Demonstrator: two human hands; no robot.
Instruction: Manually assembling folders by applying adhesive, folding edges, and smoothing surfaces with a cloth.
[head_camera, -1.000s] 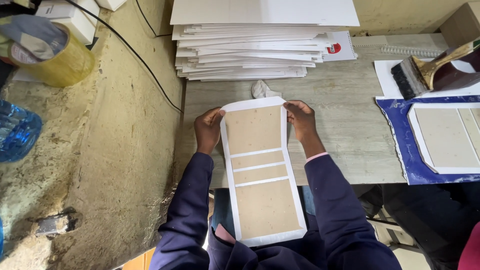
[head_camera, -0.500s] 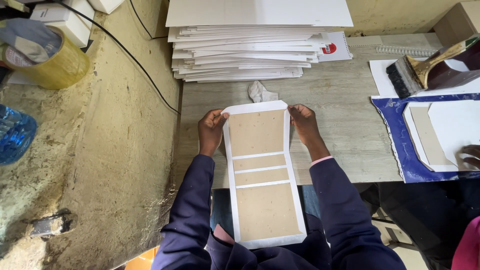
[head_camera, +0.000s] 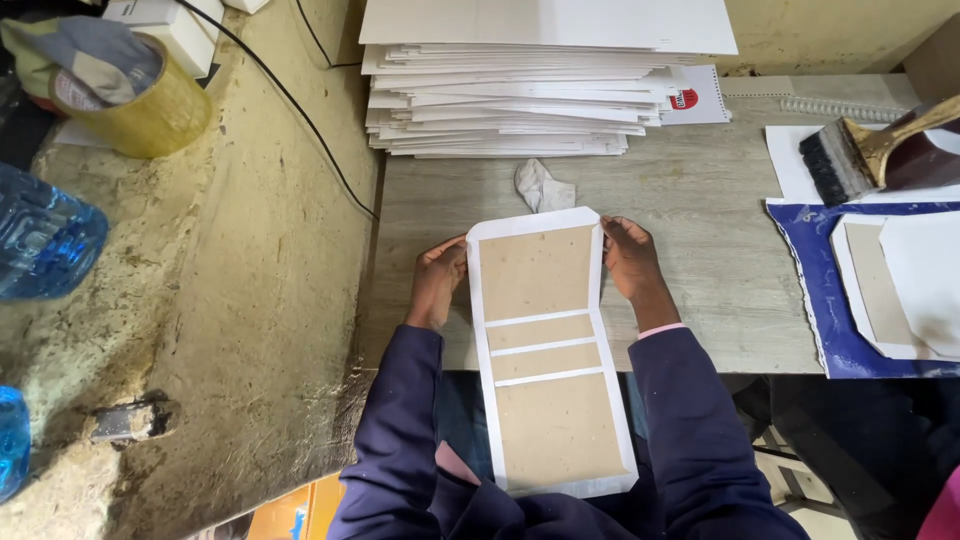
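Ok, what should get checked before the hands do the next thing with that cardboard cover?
1. Left hand on the cover's left edge: ok.
2. Right hand on the right edge: ok.
3. Cover lying flat on the table: not ok, its near end hangs off over the lap.
4. Four brown boards sitting straight inside the white border: ok.
5. Crumpled rag clear of the cover: ok, just beyond its far edge.
6. Glue under the boards dry: cannot tell.

A tall stack of white sheets (head_camera: 520, 85) sits on the surface (head_camera: 720, 280), with a crumpled rag (head_camera: 543, 186), brush (head_camera: 850, 155) and yellow tape roll (head_camera: 150, 115) nearby.
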